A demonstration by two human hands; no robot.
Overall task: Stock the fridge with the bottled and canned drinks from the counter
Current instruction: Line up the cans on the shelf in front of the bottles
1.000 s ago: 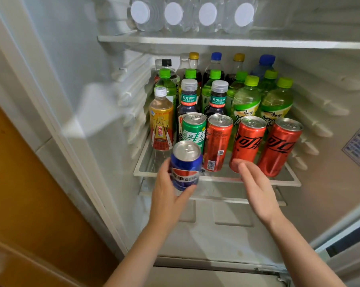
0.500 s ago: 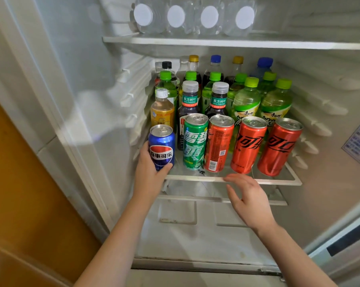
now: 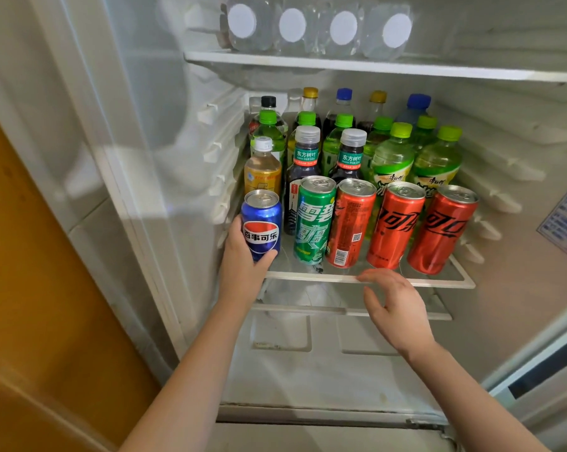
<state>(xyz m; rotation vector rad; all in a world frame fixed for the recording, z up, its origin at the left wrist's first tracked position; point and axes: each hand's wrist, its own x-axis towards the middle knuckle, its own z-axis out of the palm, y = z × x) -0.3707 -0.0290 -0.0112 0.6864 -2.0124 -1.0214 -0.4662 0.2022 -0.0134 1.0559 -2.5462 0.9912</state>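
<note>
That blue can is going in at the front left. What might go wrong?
The left hand holds the blue can at the front corner of the shelf; let go too near the edge, it might tip off. Pushed sideways, it could knock the green can and the tall red cans beside it.

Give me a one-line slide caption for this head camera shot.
Left hand grips a blue can at the left end of the fridge shelf; right hand hovers open.
</note>
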